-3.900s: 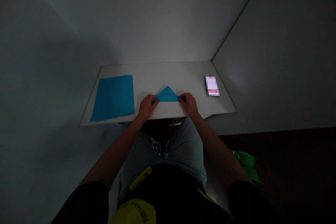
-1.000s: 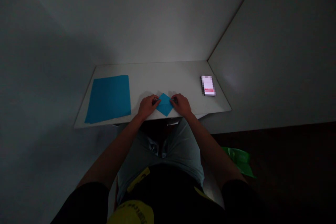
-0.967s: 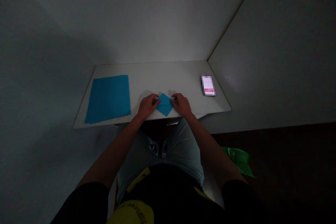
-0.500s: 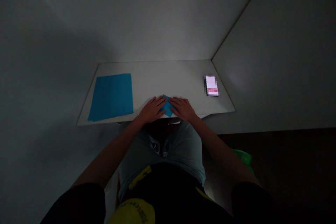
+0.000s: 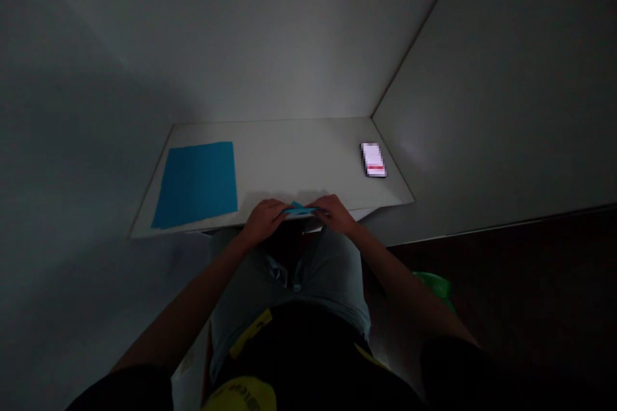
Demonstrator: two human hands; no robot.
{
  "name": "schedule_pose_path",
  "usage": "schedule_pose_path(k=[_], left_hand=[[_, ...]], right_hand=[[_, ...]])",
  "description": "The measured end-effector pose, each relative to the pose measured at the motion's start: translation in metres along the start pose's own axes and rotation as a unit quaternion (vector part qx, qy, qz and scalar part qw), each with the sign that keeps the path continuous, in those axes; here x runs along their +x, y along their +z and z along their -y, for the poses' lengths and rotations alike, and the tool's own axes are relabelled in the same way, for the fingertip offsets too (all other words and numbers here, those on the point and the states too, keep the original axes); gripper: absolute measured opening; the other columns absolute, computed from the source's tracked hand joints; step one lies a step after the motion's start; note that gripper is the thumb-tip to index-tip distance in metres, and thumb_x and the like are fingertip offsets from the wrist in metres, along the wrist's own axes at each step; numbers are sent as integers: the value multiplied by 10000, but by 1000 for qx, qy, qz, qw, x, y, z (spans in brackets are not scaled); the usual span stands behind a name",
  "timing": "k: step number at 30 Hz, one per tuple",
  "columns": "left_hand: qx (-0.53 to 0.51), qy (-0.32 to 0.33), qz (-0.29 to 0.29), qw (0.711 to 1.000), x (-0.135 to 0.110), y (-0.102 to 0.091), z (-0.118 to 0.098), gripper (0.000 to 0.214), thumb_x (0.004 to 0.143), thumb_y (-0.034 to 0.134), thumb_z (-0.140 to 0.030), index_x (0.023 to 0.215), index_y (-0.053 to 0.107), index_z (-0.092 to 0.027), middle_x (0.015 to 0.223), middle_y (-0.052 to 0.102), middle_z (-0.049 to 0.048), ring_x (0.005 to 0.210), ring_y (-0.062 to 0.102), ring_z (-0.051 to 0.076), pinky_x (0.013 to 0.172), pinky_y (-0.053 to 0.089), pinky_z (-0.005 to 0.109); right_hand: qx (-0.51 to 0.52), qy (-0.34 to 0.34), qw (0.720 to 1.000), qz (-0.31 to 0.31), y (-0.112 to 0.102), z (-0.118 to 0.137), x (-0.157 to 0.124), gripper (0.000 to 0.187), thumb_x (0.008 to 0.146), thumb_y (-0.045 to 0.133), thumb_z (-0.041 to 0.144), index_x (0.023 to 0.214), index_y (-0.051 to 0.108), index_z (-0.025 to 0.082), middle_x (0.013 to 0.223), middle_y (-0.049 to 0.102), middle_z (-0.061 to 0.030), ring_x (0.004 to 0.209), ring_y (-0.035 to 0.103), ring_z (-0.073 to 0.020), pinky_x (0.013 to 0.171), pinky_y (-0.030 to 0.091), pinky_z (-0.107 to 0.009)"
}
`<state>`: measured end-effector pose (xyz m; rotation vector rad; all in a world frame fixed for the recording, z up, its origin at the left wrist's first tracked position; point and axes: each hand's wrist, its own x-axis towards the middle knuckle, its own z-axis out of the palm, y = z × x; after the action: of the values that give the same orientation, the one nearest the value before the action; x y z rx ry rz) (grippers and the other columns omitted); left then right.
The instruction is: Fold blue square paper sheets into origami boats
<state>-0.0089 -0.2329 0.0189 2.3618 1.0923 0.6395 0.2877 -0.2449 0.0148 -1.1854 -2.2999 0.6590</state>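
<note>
A small folded piece of blue paper (image 5: 299,209) is held up at the table's front edge, seen nearly edge-on. My left hand (image 5: 267,219) pinches its left end, fingers closed. Its right end is in the closed fingers of my right hand (image 5: 336,213). The exact shape of the folds is too small to make out. Larger blue paper sheets (image 5: 196,183) lie on the left side of the table, apart from both hands.
The white table (image 5: 289,154) stands against a wall, with another wall along its right side. A phone (image 5: 373,160) with a lit screen lies at the right. Below the table on the right, a green plastic object (image 5: 434,284) shows beside my right arm.
The folded paper has gone from lying flat under spread fingers to being lifted and tilted between both hands. My fingers have closed on its ends. The whole view has shifted slightly.
</note>
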Motion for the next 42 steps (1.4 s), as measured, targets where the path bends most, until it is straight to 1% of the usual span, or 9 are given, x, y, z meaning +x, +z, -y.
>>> schedule_pose_path(k=[5, 12, 16, 19, 23, 26, 29, 36, 42], left_hand=[[-149, -104, -77, 980, 42, -23, 3, 385, 1060, 599, -482, 1306, 780, -247, 1207, 833, 60, 1004, 784, 241, 833, 635, 341], [-62, -87, -86, 991, 71, -13, 38, 335, 1020, 579, -205, 1220, 838, -274, 1208, 810, 76, 1100, 740, 242, 1020, 599, 428], [57, -70, -67, 994, 64, -3, 41, 398, 978, 617, -127, 1236, 844, -328, 1364, 769, 74, 1301, 655, 306, 1135, 507, 542], [102, -42, -26, 994, 52, 1, 32, 475, 969, 623, -120, 1346, 792, -354, 1456, 736, 65, 1381, 596, 337, 1160, 445, 584], [137, -43, -29, 989, 46, 5, 15, 379, 1035, 631, -289, 1394, 746, -322, 1512, 697, 80, 1385, 579, 357, 1179, 383, 587], [132, -63, -46, 988, 57, 7, 9, 336, 1033, 684, -474, 1291, 766, -276, 1391, 737, 123, 1298, 609, 373, 1145, 379, 589], [131, -70, -35, 988, 75, 8, 9, 416, 967, 773, -546, 1253, 751, -244, 1286, 732, 155, 1224, 617, 382, 1066, 413, 560], [152, -88, -12, 984, 89, 8, 10, 520, 879, 863, -595, 1207, 703, -226, 1263, 699, 165, 1224, 607, 396, 1004, 436, 514], [111, -142, 6, 984, 87, 6, 11, 459, 839, 910, -532, 1088, 677, -225, 1060, 762, 116, 1049, 695, 350, 911, 476, 441]], right_hand=[[129, 54, 984, -110, -19, -7, 40, 344, 1074, 590, 457, 1289, 769, 257, 1159, 825, -57, 988, 749, -231, 818, 571, -334], [59, 64, 987, -136, -9, -46, 78, 312, 957, 554, 178, 1153, 792, 229, 1136, 819, -73, 1022, 741, -247, 944, 570, -408], [-36, 56, 993, -93, -1, -48, 75, 362, 928, 584, 87, 1162, 812, 241, 1251, 816, -95, 1192, 718, -285, 1074, 514, -502], [-99, 34, 993, -62, 3, -36, 65, 371, 1000, 602, 151, 1299, 787, 268, 1412, 769, -97, 1324, 663, -315, 1107, 470, -553], [-121, 14, 991, -54, 8, -20, 49, 373, 1096, 580, 323, 1438, 706, 246, 1554, 680, -113, 1403, 616, -318, 1124, 458, -532], [-120, 35, 990, -72, 11, -16, 45, 351, 1093, 614, 422, 1383, 711, 249, 1532, 685, -123, 1393, 607, -333, 1124, 460, -533], [-117, 62, 987, -87, 11, -17, 46, 361, 1066, 656, 463, 1350, 703, 245, 1440, 713, -143, 1342, 607, -350, 1098, 476, -533], [-114, 76, 982, -131, 13, -23, 47, 639, 1020, 681, 538, 1574, 545, 249, 1467, 622, -174, 1343, 552, -390, 1165, 455, -580], [-118, 74, 980, -141, 14, -24, 46, 679, 997, 720, 529, 1575, 540, 223, 1442, 592, -188, 1309, 553, -391, 1159, 472, -571]])
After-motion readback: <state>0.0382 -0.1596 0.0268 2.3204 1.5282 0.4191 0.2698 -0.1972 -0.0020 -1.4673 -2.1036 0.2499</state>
